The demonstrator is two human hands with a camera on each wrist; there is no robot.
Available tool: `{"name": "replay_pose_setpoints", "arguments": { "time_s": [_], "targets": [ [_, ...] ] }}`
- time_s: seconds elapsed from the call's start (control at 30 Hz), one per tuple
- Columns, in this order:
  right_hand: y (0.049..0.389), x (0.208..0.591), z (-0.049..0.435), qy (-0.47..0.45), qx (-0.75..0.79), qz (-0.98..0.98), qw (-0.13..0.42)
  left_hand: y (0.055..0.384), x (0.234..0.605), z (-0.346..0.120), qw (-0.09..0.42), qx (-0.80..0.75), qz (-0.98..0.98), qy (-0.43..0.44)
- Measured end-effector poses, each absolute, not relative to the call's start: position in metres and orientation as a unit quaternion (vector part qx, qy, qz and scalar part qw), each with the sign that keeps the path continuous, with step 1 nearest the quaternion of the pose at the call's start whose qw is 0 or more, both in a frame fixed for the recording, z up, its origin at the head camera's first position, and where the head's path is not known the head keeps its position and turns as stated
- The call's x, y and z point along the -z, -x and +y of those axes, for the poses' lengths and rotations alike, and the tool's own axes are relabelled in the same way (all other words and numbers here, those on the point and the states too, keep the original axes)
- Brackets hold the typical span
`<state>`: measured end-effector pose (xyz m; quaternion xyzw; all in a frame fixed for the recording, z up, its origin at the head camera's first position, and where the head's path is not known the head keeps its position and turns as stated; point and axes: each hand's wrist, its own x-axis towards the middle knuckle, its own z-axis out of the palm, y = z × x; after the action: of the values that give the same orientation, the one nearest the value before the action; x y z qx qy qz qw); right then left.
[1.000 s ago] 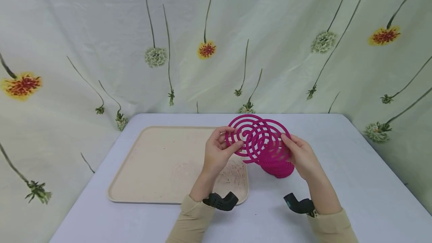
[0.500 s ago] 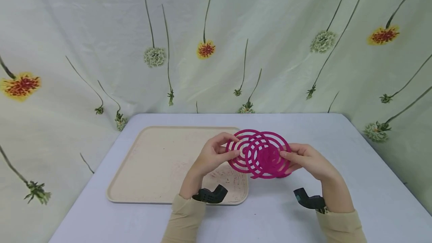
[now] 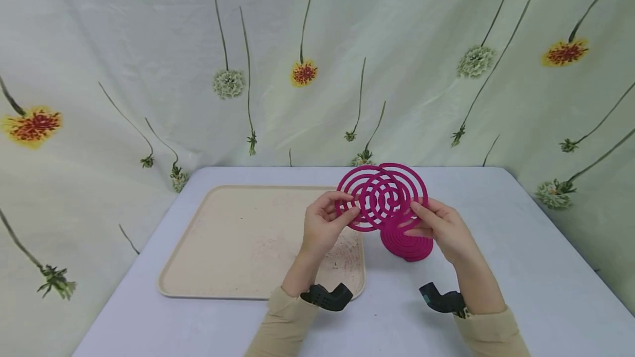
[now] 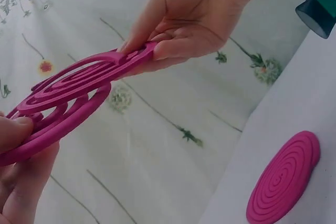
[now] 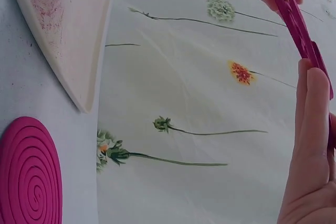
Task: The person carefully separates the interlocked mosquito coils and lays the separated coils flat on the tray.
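Note:
In the head view my left hand point(image 3: 319, 230) pinches one magenta mosquito coil point(image 3: 367, 168) by its left side, between thumb and fingers. My right hand point(image 3: 446, 233) pinches a second magenta mosquito coil point(image 3: 423, 186) by its right side. The two coils are raised above the table and overlap in the middle. Seen from the left wrist, they lie one over the other at a tilt, their rings spread apart in places. Below them, on the table, rests a compact round stack of magenta coils point(image 3: 409, 248), partly covered by the held coils and right fingers.
A shallow cream tray point(image 3: 233, 247) lies on the left of the white table point(image 3: 392, 324), with reddish specks near its right end. The stack sits just past the tray's right edge. Behind the table hangs a flower-printed cloth point(image 3: 416, 32).
Both hands dipped with the coils, then rose again. The coils' overlap has shifted, and the right one now sits higher against the left one. More of the stack shows.

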<state>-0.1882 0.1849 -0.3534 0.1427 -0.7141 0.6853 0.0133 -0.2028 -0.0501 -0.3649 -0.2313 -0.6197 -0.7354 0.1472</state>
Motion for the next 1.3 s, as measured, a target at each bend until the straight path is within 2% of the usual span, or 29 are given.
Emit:
{"name": "replay_pose_setpoints", "arguments": {
  "time_s": [0.2,0.37,0.5,0.67,0.77,0.87,1.0,1.3],
  "targets": [
    [0.187,0.355,0.172,-0.108,-0.735,-0.668,0.037,0.198,0.366,-0.038,0.213,0.744,-0.603,0.194],
    [0.187,0.354,0.172,-0.091,-0.735,-0.670,0.041,0.198,0.365,-0.040,0.213,0.741,-0.602,0.209],
    [0.186,0.352,0.177,-0.102,-0.714,-0.692,0.036,0.200,0.363,-0.051,0.159,0.728,-0.617,0.253],
    [0.186,0.350,0.189,-0.140,-0.656,-0.742,0.025,0.204,0.360,-0.069,0.039,0.691,-0.651,0.311],
    [0.185,0.350,0.195,-0.161,-0.619,-0.768,-0.002,0.206,0.360,-0.078,-0.013,0.653,-0.679,0.337],
    [0.185,0.349,0.200,-0.180,-0.596,-0.782,-0.040,0.208,0.361,-0.083,-0.037,0.627,-0.697,0.346],
    [0.186,0.350,0.199,-0.189,-0.587,-0.785,-0.051,0.208,0.363,-0.081,-0.028,0.640,-0.699,0.319],
    [0.189,0.355,0.187,-0.135,-0.630,-0.764,0.042,0.202,0.362,-0.058,0.081,0.715,-0.656,0.226]
  ]
}}
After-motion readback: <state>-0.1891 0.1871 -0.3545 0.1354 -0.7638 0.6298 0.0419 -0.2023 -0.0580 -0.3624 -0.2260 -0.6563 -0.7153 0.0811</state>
